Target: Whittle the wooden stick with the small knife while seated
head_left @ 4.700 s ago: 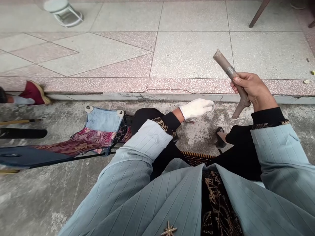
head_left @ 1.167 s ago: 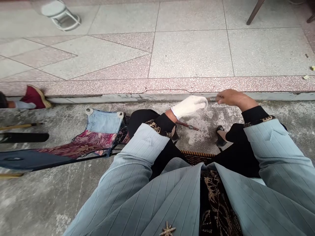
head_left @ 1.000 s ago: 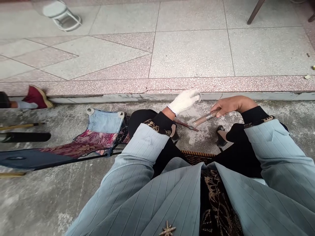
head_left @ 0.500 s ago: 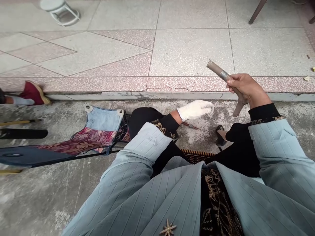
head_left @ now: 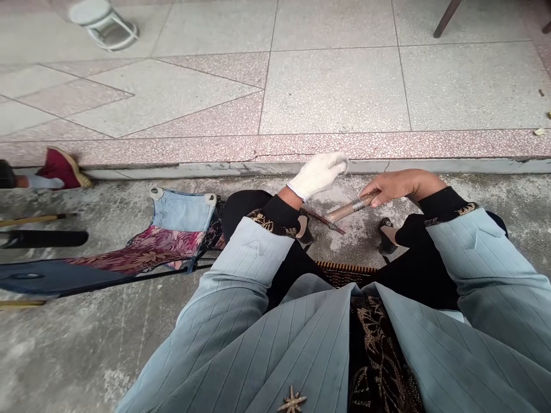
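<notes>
My right hand (head_left: 398, 184) is closed round a brown wooden stick (head_left: 349, 208) with a band of thin silvery thread wound on it. The stick lies nearly level and points left and down toward the concrete. My left hand (head_left: 319, 172), in a white knit glove, is pinched shut just above and left of the stick. A fine thread (head_left: 351, 182) runs from its fingertips down to the wound band. A thinner dark rod (head_left: 328, 220) lies on the ground below both hands, between my knees.
A folding stool with a denim and floral cloth seat (head_left: 142, 241) lies on my left. A raised terrazzo step (head_left: 267, 150) crosses ahead. Another person's red shoe (head_left: 60, 167) rests by the step at far left. A white stool (head_left: 103, 23) stands far back.
My right hand swung the stick down from upright at the right to nearly level, tip pointing left. My gloved left hand rose slightly and moved left with the thread.
</notes>
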A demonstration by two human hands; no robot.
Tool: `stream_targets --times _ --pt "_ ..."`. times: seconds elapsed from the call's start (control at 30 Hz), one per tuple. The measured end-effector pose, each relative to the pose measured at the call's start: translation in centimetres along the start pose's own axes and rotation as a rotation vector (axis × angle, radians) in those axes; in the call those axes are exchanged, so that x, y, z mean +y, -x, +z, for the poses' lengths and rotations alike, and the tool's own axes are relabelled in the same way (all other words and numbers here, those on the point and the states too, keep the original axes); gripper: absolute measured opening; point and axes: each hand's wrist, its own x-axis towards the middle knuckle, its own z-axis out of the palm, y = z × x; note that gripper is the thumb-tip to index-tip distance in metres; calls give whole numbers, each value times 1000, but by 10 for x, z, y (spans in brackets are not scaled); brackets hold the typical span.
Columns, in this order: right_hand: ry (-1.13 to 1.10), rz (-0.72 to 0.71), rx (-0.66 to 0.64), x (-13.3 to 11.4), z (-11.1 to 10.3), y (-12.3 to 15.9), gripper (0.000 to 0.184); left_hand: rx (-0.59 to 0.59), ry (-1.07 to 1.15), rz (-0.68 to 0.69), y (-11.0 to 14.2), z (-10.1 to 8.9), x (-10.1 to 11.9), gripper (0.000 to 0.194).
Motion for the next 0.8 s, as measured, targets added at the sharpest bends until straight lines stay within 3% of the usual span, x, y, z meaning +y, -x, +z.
stream_targets --times 0.13,0.2,0.27,0.33,0.47,0.67,0.8 --pt "-198 -123 0 2 -21 17 36 28 -9 -126 -3 3 -4 24" --pt "-396 -165 155 3 -30 24 34 -44 36 -126 -1 8 1 25" --pt "-537 -157 333 4 -34 28 27 -156 102 -28 3 14 9 25" --pt "-574 -110 424 4 -34 28 22 -235 118 74 7 18 16 24" --pt "-471 -8 398 3 -31 24 20 -290 95 171 9 22 21 21" --pt "-170 52 390 11 -32 11 19 -322 131 209 6 25 14 21" --pt "-15 69 265 11 -19 0 24 -323 70 187 8 21 12 23"
